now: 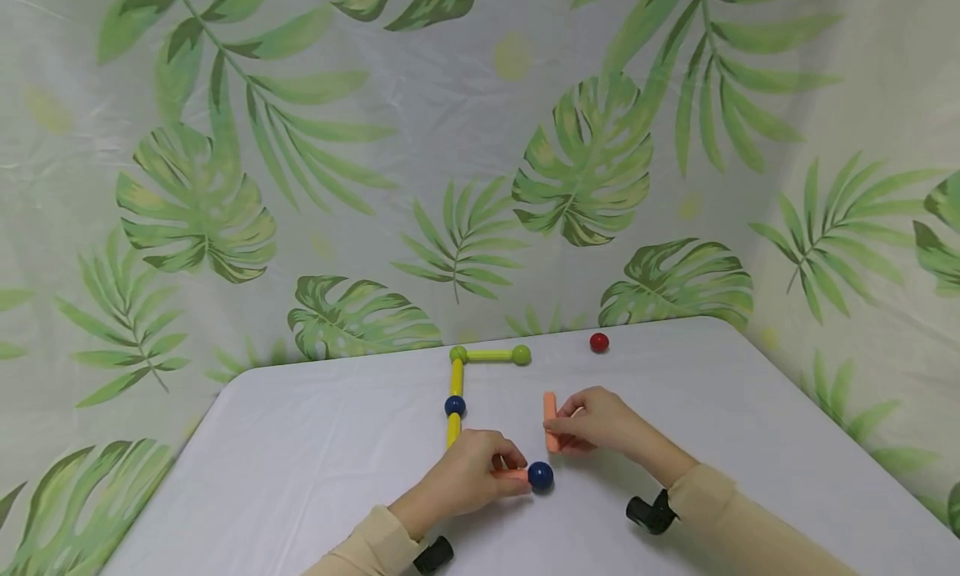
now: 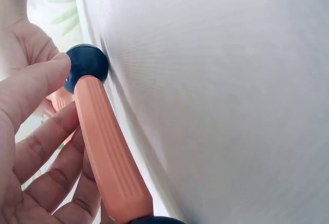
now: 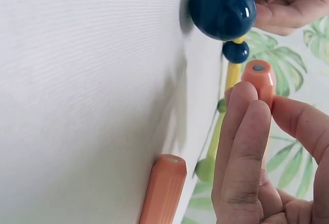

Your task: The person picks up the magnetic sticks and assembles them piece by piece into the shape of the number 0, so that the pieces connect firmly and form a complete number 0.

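1. Currently the left hand (image 1: 468, 476) grips an orange rod (image 2: 108, 152) lying low on the white counter (image 1: 315, 451); its fingers (image 2: 36, 147) curl round the rod.
2. One end of this rod touches a dark blue ball (image 1: 540, 475) resting on the counter, just right of the left hand.
3. Right hand (image 1: 600, 422) pinches a second orange rod (image 3: 259, 80) between thumb and fingers (image 3: 241, 147), near the blue ball.
4. A third orange rod (image 1: 550, 405) lies on the counter just beside the right hand's fingertips.
5. Behind the left hand: a yellow rod chain (image 1: 455, 388) with another blue ball (image 1: 454, 406) midway, joined at a green ball (image 1: 458, 354) to a yellow-green rod (image 1: 490, 355) ending in a second green ball (image 1: 521, 355).
6. A red ball (image 1: 598, 342) sits alone near the counter's far edge.
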{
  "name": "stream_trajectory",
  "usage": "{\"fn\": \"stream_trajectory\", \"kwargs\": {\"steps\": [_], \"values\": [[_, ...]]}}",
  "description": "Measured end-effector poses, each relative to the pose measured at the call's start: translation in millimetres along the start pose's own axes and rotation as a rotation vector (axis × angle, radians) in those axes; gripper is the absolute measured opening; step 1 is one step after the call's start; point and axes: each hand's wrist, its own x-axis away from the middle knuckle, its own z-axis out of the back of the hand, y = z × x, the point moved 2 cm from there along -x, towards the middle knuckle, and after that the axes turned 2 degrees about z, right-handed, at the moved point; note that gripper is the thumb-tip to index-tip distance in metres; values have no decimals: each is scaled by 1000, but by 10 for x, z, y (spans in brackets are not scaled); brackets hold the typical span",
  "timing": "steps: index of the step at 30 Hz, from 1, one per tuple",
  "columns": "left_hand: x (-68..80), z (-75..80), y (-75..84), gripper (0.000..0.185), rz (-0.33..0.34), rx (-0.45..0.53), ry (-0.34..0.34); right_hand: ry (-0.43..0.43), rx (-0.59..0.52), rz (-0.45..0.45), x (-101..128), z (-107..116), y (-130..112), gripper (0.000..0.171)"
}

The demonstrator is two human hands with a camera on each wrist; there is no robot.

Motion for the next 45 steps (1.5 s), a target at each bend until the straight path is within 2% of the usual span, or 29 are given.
{"fn": "stream_trajectory", "kwargs": {"steps": [11, 28, 45], "values": [[-17, -21, 12, 10, -38, -43, 45, -18, 6, -20, -118, -130, -71, 22], [-16, -12, 33, 10, -16, -29, 42, -14, 74, -30, -135, -221, -123, 23], [-15, -14, 32, 8, 6, -14, 28, -23, 93, -36, -152, -238, -105, 23]]}}
